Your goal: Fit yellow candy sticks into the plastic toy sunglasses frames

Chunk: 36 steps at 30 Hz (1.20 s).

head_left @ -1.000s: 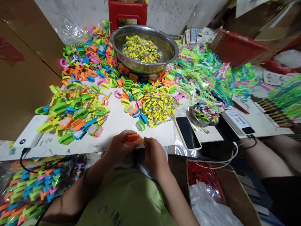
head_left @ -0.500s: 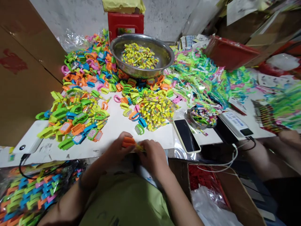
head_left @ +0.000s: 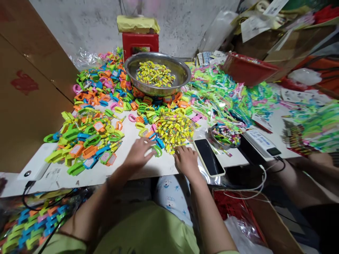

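My left hand (head_left: pixel 140 152) reaches over the table with its fingers apart, close to a green toy watch (head_left: pixel 158 151). A blue toy watch (head_left: pixel 159 141) lies just beyond that one. My right hand (head_left: pixel 186 161) is at the near edge of a pile of small yellow-wrapped sticks (head_left: pixel 176 128), its fingertips touching or just over them. What the sticks are I cannot tell. To the left lies a heap of toy watches (head_left: pixel 91 140) in green, orange, blue and yellow, some with yellow sticks among them.
A metal bowl (head_left: pixel 182 86) with more yellow sticks stands behind, beside a larger watch heap (head_left: pixel 106 77). Right of my hand are a phone (head_left: pixel 209 157), a small bowl of beads or bits (head_left: pixel 226 135) and a power bank (head_left: pixel 262 141). Another person's arm (head_left: pixel 288 180) rests at the right.
My hands held an orange toy watch and a yellow stick together at the table edge. They have since let go, parted and moved forward. An orange watch now shows atop the left heap.
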Available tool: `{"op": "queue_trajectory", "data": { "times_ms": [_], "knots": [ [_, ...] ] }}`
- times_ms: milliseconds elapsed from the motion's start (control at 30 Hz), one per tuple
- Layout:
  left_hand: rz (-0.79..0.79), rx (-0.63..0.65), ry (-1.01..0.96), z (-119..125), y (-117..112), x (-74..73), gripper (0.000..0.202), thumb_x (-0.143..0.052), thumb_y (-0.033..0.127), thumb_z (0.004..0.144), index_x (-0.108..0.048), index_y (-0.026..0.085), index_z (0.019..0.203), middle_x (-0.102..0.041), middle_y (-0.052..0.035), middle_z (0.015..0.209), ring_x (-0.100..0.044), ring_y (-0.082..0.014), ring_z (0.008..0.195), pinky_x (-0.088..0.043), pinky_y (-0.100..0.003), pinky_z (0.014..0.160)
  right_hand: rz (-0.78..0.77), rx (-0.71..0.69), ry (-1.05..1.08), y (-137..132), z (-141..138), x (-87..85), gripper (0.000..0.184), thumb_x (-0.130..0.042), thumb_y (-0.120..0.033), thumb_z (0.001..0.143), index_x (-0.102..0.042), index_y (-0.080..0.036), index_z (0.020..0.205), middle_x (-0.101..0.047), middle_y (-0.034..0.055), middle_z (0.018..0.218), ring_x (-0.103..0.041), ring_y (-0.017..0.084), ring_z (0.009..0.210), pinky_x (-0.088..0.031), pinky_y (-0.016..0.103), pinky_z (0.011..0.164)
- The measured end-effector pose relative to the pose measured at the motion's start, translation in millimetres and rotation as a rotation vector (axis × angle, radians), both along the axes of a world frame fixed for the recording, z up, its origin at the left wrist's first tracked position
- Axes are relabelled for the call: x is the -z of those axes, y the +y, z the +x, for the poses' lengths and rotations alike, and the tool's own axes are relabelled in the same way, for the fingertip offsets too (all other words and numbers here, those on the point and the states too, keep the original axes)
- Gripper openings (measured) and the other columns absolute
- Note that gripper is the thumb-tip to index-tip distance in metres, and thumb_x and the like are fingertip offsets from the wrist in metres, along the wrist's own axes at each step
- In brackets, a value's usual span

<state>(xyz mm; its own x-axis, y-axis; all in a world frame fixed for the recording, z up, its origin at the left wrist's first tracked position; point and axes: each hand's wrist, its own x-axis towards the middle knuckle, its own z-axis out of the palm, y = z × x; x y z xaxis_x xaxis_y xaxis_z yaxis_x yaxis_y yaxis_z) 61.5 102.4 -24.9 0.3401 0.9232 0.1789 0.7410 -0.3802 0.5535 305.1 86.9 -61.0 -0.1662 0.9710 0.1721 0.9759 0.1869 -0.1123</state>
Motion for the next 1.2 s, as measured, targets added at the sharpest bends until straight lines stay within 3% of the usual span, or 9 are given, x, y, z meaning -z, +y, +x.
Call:
{"op": "queue_trajectory", "data": {
  "times_ms": [133,267,467,567,700,767,900,1000,1200],
  "knots": [
    [-0.150,0.038,-0.133,35,-2,34.0,0.027,-0.066,0.036,0.081,-0.071,0.025,0.106,-0.054,-0.0052,0.085,-0.052,-0.0246,0.088,-0.045,-0.041,0.086,-0.023,-0.067,0.073,-8,2,-4.3,0.010,-0.055,-0.027,0.091,-0.059,-0.019,0.094,-0.062,0.0111,0.101,-0.053,0.029,0.096,-0.036,0.041,0.083],
    [-0.156,-0.005,-0.264,27,-7,44.1,0.012,-0.067,0.033,0.080,-0.071,0.022,0.080,-0.054,-0.0060,0.092,-0.050,-0.0249,0.099,-0.039,-0.044,0.097,-0.165,-0.084,0.561,-29,-6,-0.8,0.014,-0.042,-0.027,0.095,-0.051,-0.018,0.100,-0.061,0.0060,0.086,-0.058,0.022,0.080,-0.043,0.034,0.073],
    [-0.342,0.069,-0.508,12,-34,26.5,0.033,-0.043,0.041,0.094,-0.062,0.017,0.081,-0.065,-0.0101,0.103,-0.062,-0.0213,0.098,-0.050,-0.035,0.087,-0.180,-0.116,0.950,-55,-41,-3.6,0.033,-0.041,-0.038,0.097,-0.051,-0.019,0.122,-0.061,0.0107,0.115,-0.058,0.022,0.101,-0.046,0.032,0.081],
    [-0.607,0.101,-0.797,13,-49,14.0,0.036,-0.051,0.050,0.091,-0.061,0.016,0.095,-0.067,-0.0106,0.106,-0.065,-0.0208,0.096,-0.052,-0.033,0.084,-0.215,-0.075,1.054,-61,-55,-15.8,0.028,-0.046,-0.042,0.094,-0.060,-0.020,0.103,-0.063,0.0053,0.091,-0.057,0.017,0.075,-0.043,0.027,0.063],
    [-0.800,-0.199,-1.185,26,-63,7.7,0.045,-0.060,0.057,0.084,-0.059,0.016,0.103,-0.067,-0.0106,0.108,-0.066,-0.0206,0.094,-0.052,-0.032,0.082,-0.244,0.010,1.194,-66,-67,-26.2,0.022,-0.057,-0.041,0.085,-0.051,-0.021,0.078,-0.043,-0.0058,0.059,-0.038,0.011,0.052,-0.032,0.022,0.049],
    [-0.804,-0.229,-1.251,34,-68,7.3,0.051,-0.055,0.062,0.084,-0.060,0.015,0.106,-0.067,-0.0118,0.109,-0.065,-0.0231,0.101,-0.052,-0.034,0.085,-0.242,0.045,1.268,-67,-72,-26.4,0.026,-0.060,-0.043,0.082,-0.047,-0.022,0.075,-0.038,-0.0075,0.058,-0.035,0.010,0.051,-0.030,0.021,0.048],
    [-0.667,-0.055,-1.129,39,-73,6.5,0.063,-0.076,0.056,0.069,-0.060,0.018,0.118,-0.066,-0.0104,0.112,-0.063,-0.0253,0.104,-0.052,-0.034,0.087,-0.212,0.016,1.428,-70,-77,-22.8,0.043,-0.052,-0.063,0.086,-0.046,-0.022,0.077,-0.042,-0.0050,0.065,-0.039,0.012,0.057,-0.034,0.023,0.052],
    [-0.581,0.038,-0.960,35,-72,4.0,0.052,-0.076,0.043,0.074,-0.060,0.019,0.118,-0.068,-0.0081,0.110,-0.064,-0.0227,0.101,-0.052,-0.032,0.087,-0.251,-0.074,1.528,-73,-72,-22.4,0.057,-0.037,-0.077,0.085,-0.050,-0.022,0.086,-0.042,-0.0045,0.066,-0.037,0.012,0.056,-0.034,0.024,0.051],
    [-0.352,0.040,-0.680,26,-69,-6.3,0.038,-0.062,0.033,0.085,-0.059,0.018,0.120,-0.070,-0.0084,0.114,-0.065,-0.0209,0.105,-0.050,-0.032,0.092,-0.130,-0.032,1.395,-77,-50,-32.3,0.028,-0.047,-0.051,0.096,-0.053,-0.023,0.095,-0.047,-0.0039,0.071,-0.044,0.012,0.059,-0.036,0.024,0.055]
  ]
}}
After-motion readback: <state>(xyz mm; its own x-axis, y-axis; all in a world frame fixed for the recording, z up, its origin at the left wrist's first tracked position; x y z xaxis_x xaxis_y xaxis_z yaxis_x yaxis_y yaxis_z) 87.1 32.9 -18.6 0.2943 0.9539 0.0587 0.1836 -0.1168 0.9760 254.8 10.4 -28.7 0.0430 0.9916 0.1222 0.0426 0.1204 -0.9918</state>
